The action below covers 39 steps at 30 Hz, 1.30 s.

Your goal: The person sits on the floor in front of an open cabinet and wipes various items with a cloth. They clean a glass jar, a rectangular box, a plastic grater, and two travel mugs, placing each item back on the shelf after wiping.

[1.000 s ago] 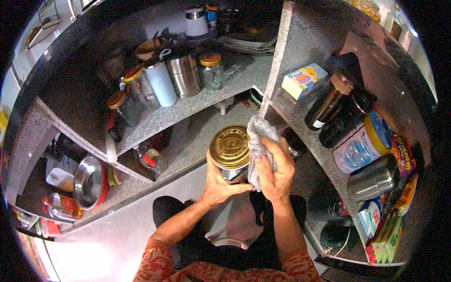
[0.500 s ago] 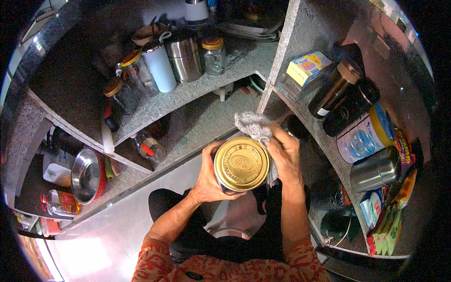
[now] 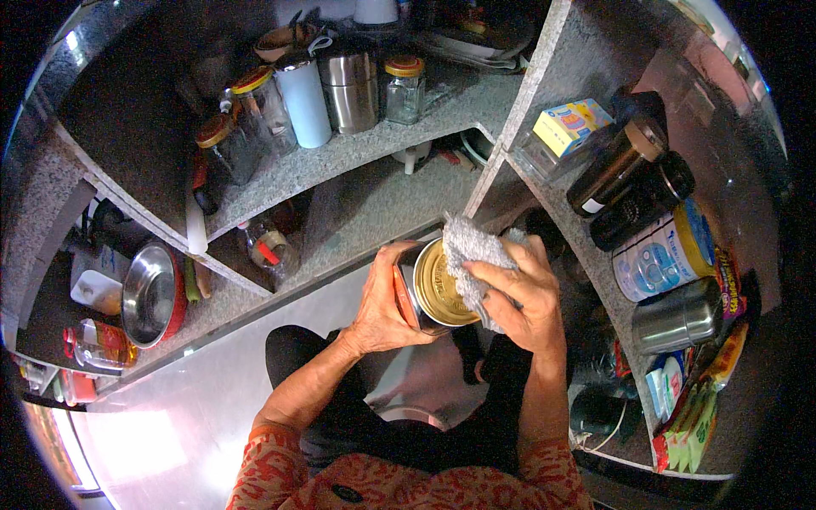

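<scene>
Jars (image 3: 405, 92) and flasks (image 3: 307, 106) block the upper shelf (image 3: 463, 100) along its front edge. Its right front corner allows passage.

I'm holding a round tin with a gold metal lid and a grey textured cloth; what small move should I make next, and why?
Probably slide the grey textured cloth leftward across the round gold metal lid: the right hand holds it over the lid's right side, leaving the left side uncovered, while the left hand grips the tin.
</scene>
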Each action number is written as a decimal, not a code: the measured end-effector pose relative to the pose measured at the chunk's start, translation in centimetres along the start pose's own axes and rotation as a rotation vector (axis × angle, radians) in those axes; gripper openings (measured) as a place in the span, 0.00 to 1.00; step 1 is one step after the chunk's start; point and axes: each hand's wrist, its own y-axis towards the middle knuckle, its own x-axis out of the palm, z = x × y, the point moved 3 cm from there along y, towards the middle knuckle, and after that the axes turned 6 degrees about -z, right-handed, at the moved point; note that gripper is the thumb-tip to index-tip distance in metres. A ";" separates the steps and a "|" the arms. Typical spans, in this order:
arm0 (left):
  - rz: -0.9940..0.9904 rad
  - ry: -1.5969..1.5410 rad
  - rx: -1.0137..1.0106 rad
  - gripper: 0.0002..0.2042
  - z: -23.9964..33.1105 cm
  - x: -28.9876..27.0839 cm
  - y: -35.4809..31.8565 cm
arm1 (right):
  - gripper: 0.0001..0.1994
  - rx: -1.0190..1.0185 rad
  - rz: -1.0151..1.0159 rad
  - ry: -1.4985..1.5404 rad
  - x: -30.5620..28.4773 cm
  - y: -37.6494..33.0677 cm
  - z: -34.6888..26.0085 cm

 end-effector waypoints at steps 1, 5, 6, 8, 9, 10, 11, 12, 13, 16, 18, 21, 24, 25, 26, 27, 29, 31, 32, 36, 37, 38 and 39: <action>-0.006 0.025 0.002 0.47 -0.1 0.0 -0.1 | 0.17 0.048 0.006 0.029 0.2 0.2 0.3; -0.057 0.081 0.036 0.48 0.0 0.0 -0.1 | 0.17 0.129 0.033 0.067 1.0 0.4 1.3; -0.086 0.094 0.020 0.49 0.0 -0.2 -0.1 | 0.17 0.090 0.005 0.030 0.9 0.4 1.3; -0.114 0.062 -0.078 0.50 -0.4 -0.2 -0.1 | 0.16 -0.028 -0.038 -0.036 0.9 0.5 0.7; -0.101 0.023 -0.093 0.49 -0.8 -0.2 -0.2 | 0.16 -0.064 -0.071 -0.011 0.9 0.7 0.0; -0.087 -0.016 -0.108 0.48 -1.4 -0.1 -0.3 | 0.16 -0.087 -0.116 0.022 0.9 0.6 -0.6; -0.077 -0.052 -0.123 0.48 -1.8 -0.1 -0.3 | 0.16 -0.109 -0.157 0.058 1.0 0.5 -1.0; -0.090 -0.021 -0.130 0.47 -1.8 -0.3 -0.3 | 0.16 -0.135 -0.164 0.058 1.4 0.5 -1.4; -0.088 -0.003 -0.119 0.47 -1.7 -0.3 -0.2 | 0.16 -0.186 -0.159 0.053 1.7 0.4 -1.5; -0.086 -0.025 -0.113 0.46 -1.7 -0.1 -0.5 | 0.16 -0.167 -0.124 -0.006 2.0 0.7 -1.7; -0.089 -0.013 -0.142 0.46 -1.6 -0.1 -0.5 | 0.17 -0.141 -0.096 -0.017 2.1 0.9 -1.2; -0.082 0.058 -0.098 0.46 -1.0 -0.3 -0.3 | 0.18 -0.077 -0.033 -0.022 2.0 1.3 -0.4; -0.091 0.159 -0.023 0.46 -0.3 -0.5 0.0 | 0.17 0.031 -0.004 0.009 1.8 1.1 1.4; -0.099 0.166 -0.019 0.46 -0.3 -0.5 0.0 | 0.17 0.076 0.020 0.080 2.0 0.9 2.3; -0.104 0.172 -0.015 0.46 -0.3 -0.5 0.0 | 0.17 0.109 0.039 0.143 2.1 0.7 2.6; -0.110 0.177 -0.010 0.46 -0.2 -0.5 0.0 | 0.16 0.061 0.017 0.115 2.0 0.7 2.2; -0.110 0.203 -0.038 0.46 0.1 -0.6 0.1 | 0.16 -0.036 -0.029 0.059 1.7 0.9 1.2; -0.098 0.227 -0.071 0.46 0.2 -0.6 0.0 | 0.15 -0.137 -0.088 -0.026 1.5 1.0 0.0; -0.083 0.276 -0.088 0.45 -0.2 -0.6 -0.2 | 0.15 -0.164 -0.116 -0.025 1.8 1.1 -0.8; -0.117 0.403 -0.010 0.44 0.0 -0.5 -0.4 | 0.13 -0.150 -0.177 -0.098 3.1 1.3 -2.1; -0.105 0.423 0.021 0.44 -0.1 -0.5 -0.5 | 0.13 -0.141 -0.162 -0.091 3.1 1.5 -1.9; -0.093 0.440 0.055 0.44 -0.2 -0.5 -0.5 | 0.13 -0.119 -0.149 -0.092 2.8 1.7 -1.7; -0.081 0.456 0.090 0.43 -0.1 -0.4 -0.5 | 0.13 -0.097 -0.137 -0.092 2.6 1.8 -1.5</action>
